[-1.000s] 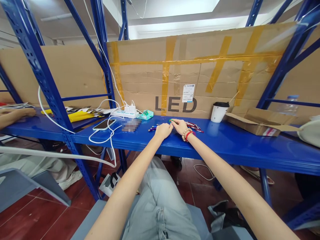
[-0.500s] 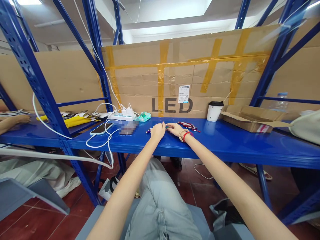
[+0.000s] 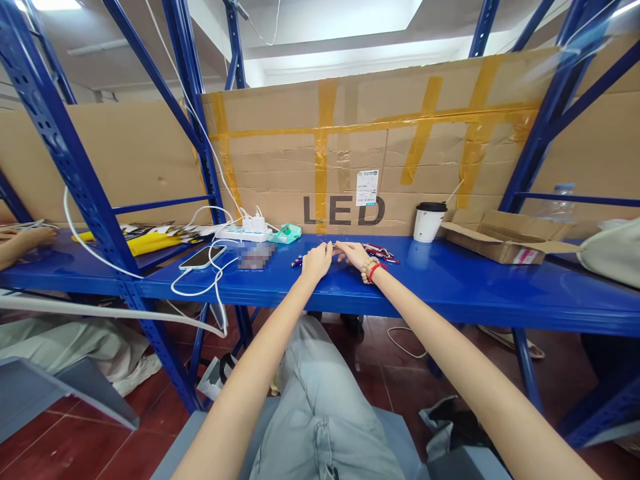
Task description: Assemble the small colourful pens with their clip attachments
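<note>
Both my arms reach out to the blue metal shelf (image 3: 450, 287). My left hand (image 3: 317, 259) is curled closed on the shelf top among several small pens (image 3: 298, 261); what it holds is hidden. My right hand (image 3: 354, 253), with a bead and red bracelet at the wrist, lies beside it, fingers pinched toward the left hand on a small thing I cannot name. More red pens (image 3: 380, 252) lie just right of my right hand.
A smartphone (image 3: 202, 257) on a white cable, a power strip (image 3: 243, 233) and a green tissue pack (image 3: 286, 233) lie to the left. A white paper cup (image 3: 427, 221) and an open cardboard box (image 3: 505, 241) stand to the right. Another person's hand (image 3: 25, 238) rests far left.
My hands have stayed close together on the shelf, shifting slightly; the camera has tilted a little, so the scene sits slightly higher and to the left.
</note>
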The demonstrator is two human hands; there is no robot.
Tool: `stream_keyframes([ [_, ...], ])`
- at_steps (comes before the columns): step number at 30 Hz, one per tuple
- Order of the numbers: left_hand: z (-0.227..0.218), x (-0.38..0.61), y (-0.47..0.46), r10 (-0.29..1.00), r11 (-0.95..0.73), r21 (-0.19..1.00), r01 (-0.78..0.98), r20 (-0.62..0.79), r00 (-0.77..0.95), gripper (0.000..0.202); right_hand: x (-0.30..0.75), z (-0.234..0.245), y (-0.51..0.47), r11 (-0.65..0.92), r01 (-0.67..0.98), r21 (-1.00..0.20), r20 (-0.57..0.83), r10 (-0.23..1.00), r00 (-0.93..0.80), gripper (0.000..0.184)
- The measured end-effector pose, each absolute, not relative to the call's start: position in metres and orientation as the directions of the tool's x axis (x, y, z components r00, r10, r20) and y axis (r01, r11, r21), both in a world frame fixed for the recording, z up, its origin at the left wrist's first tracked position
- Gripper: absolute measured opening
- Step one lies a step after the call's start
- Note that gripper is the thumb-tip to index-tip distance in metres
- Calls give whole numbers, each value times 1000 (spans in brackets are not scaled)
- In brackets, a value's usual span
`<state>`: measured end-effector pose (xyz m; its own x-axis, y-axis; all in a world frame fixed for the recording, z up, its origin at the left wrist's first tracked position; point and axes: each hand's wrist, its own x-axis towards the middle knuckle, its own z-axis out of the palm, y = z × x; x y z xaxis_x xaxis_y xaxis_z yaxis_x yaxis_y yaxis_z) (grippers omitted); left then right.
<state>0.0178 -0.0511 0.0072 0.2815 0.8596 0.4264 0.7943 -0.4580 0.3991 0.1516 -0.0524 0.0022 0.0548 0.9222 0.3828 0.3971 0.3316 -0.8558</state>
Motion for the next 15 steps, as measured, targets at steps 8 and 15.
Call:
stream_keyframes([
  [8,6,17,-52,824,-533,375,758,431,367,49,159,-3,-49,336,407,-849,432,886,169,57],
  [15,4,17,-47,797,-584,333,740,408,445,52,162,-6,-44,301,410,-861,397,901,173,55],
])
